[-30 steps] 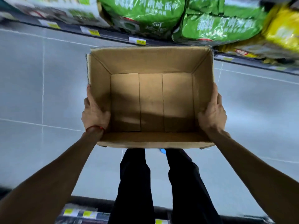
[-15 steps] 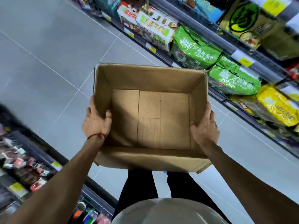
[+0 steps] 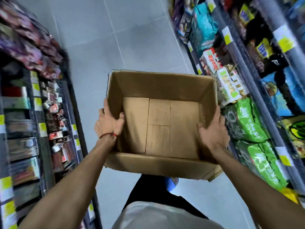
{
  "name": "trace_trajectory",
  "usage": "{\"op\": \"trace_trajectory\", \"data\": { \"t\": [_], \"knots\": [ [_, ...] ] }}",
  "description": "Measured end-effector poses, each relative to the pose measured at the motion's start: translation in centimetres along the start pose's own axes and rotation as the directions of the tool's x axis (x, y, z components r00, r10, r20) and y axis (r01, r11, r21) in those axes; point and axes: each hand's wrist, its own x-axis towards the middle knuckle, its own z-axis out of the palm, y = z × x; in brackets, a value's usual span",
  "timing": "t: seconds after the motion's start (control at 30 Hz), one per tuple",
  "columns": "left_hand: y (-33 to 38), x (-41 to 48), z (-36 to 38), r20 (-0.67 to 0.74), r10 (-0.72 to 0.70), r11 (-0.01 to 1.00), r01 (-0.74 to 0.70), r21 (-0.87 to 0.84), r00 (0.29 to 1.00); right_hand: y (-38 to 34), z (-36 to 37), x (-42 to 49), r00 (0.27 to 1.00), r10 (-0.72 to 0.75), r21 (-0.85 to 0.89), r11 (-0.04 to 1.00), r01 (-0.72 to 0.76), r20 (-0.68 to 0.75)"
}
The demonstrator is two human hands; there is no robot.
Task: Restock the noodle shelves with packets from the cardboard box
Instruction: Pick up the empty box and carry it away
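1. Head view, item: cardboard box (image 3: 159, 126), open-topped. It is held off the floor (image 3: 132, 38) in front of the person's body. Its bare bottom is fully visible and there are 0 packets inside.
2. Left hand (image 3: 109, 124): its grip clasps the box's left wall, thumb inside and fingers outside. A red cord (image 3: 108, 135) circles the wrist.
3. Right hand (image 3: 212, 131): its grip clasps the right wall, thumb inside and palm against the outer face.
4. Noodle shelves (image 3: 241, 63): these stand to the person's right, with green packets (image 3: 245, 121) just beside the box's right wall. I cannot tell whether they touch it.
5. Opposite shelves (image 3: 41, 113): to the left and blurred, so the goods cannot be identified.
6. Change: 1 second ago the box squarely faced the green packets. The view and the box now point down the aisle, both holds unchanged.
7. Reading: the box shows no stock left to place. This box's share of the restocking looks finished, and the person is probably carrying the empty box off down the aisle.
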Motion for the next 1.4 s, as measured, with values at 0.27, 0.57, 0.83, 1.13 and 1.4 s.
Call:
{"op": "trace_trajectory", "data": {
  "t": [0.27,0.57,0.83,1.13,1.4],
  "knots": [
    [0.2,8.7,-6.7,-0.082,-0.268,0.953,0.251,-0.170,0.960,-17.2,-4.8,9.9,0.959,-0.284,-0.097,0.954,0.284,0.012],
    [2.6,17.8,-14.2,-0.186,-0.506,0.844,0.439,-0.308,0.843,-33.4,-6.6,20.5,0.859,-0.502,-0.090,0.855,0.510,0.101],
    [6.2,24.7,-17.6,-0.188,-0.722,0.667,0.599,-0.444,0.666,-48.7,-7.9,30.2,0.680,-0.699,-0.075,0.683,0.727,0.220],
    [3.3,31.6,-17.0,-0.059,-0.904,0.381,0.737,-0.558,0.423,-65.4,-2.0,34.2,0.474,-0.774,-0.089,0.485,0.870,0.419],
    [-2.3,40.4,-14.3,0.110,-0.947,0.189,0.800,-0.569,0.302,-79.0,8.5,35.4,0.362,-0.752,-0.169,0.324,0.931,0.550]
  ]
}}
